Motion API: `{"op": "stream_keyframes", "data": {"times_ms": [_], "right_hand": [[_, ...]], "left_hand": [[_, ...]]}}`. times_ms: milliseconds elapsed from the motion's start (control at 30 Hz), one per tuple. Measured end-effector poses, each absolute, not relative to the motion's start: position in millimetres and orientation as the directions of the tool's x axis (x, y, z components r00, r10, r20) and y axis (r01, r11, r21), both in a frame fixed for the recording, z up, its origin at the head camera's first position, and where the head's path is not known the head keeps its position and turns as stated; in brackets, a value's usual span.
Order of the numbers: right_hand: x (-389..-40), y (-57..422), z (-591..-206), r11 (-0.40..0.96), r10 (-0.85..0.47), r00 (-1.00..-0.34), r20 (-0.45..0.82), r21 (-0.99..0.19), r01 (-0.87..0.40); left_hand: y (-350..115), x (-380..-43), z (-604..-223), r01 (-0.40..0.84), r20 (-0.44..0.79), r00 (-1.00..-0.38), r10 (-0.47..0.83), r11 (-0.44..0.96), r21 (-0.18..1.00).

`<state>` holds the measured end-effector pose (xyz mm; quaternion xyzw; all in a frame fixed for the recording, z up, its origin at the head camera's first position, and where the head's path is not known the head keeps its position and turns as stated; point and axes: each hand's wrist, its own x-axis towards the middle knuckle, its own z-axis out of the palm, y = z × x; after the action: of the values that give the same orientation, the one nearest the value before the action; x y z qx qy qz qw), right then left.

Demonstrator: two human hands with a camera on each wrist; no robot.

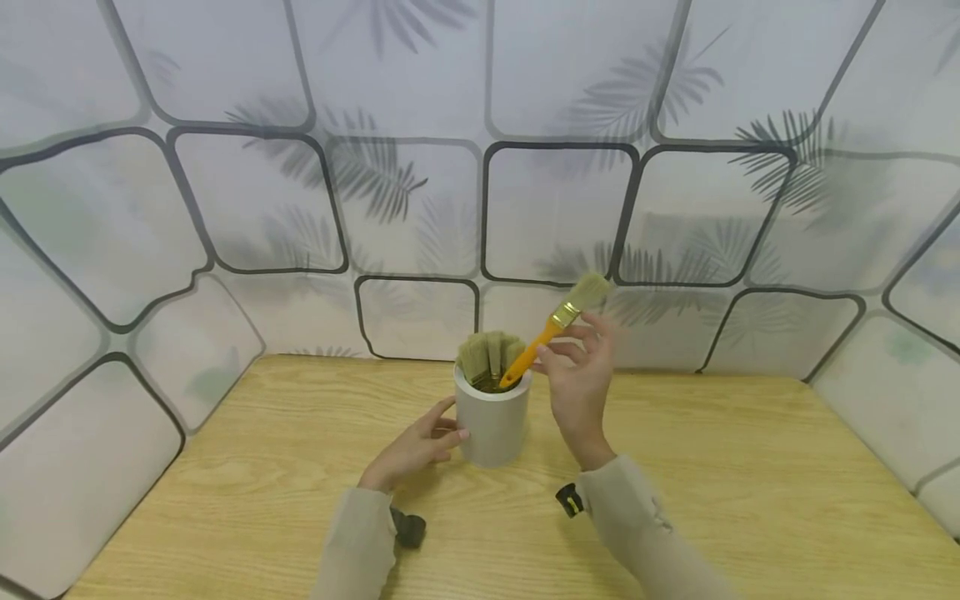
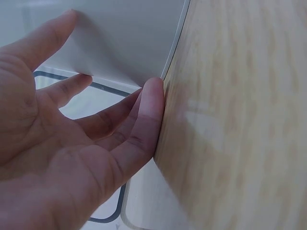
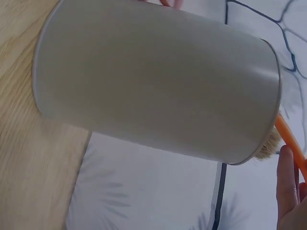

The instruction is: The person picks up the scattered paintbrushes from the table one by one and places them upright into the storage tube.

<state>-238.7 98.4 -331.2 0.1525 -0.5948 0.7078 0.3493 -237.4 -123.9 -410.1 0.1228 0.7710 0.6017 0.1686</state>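
Observation:
A pale grey cylindrical pot [image 1: 491, 425] stands upright on the wooden table. Several bristle brush heads [image 1: 491, 354] stick up out of its mouth. My right hand [image 1: 581, 379] pinches a paintbrush [image 1: 536, 346] with an orange handle between thumb and fingers. The brush slants, bristles up and to the right, and the end of its handle is at the pot's opening. At the pot's left side, my left hand [image 1: 420, 446] touches the wall with thumb and fingertips, its fingers relaxed. The right wrist view has the pot [image 3: 158, 81] large, with the orange handle [image 3: 290, 141] beyond its rim.
Light wood-grain tabletop [image 1: 247, 475] lies around the pot. Behind and at both sides rises a pale cloth backdrop [image 1: 412, 208] with dark rounded outlines and leaf prints. A small black device [image 1: 408, 529] sits by the left cuff, another [image 1: 570, 500] by the right.

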Motion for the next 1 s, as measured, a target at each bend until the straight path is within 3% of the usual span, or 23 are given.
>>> {"op": "stream_keyframes", "data": {"times_ms": [267, 500, 800, 1000], "right_hand": [[-235.6, 87.9, -340.7, 0.283, 0.139, -0.581, 0.802, -0.595, -0.753], [-235.2, 92.2, -342.0, 0.346, 0.026, -0.510, 0.860, -0.487, -0.802], [-229.1, 131.7, -356.0, 0.446, 0.112, -0.520, 0.847, -0.511, -0.735], [-223.4, 177.7, -373.6, 0.512, 0.143, -0.583, 0.800, -0.564, -0.648]], "left_hand": [[-122.8, -238.3, -410.0, -0.001, -0.101, -0.911, 0.400, 0.244, 0.970], [-124.1, -237.4, -411.0, 0.015, -0.088, -0.909, 0.408, 0.242, 0.970], [-123.9, -235.7, -409.6, 0.000, -0.104, -0.915, 0.391, 0.257, 0.967], [-125.9, -232.4, -402.3, 0.098, -0.050, -0.940, 0.336, 0.409, 0.907]]}}
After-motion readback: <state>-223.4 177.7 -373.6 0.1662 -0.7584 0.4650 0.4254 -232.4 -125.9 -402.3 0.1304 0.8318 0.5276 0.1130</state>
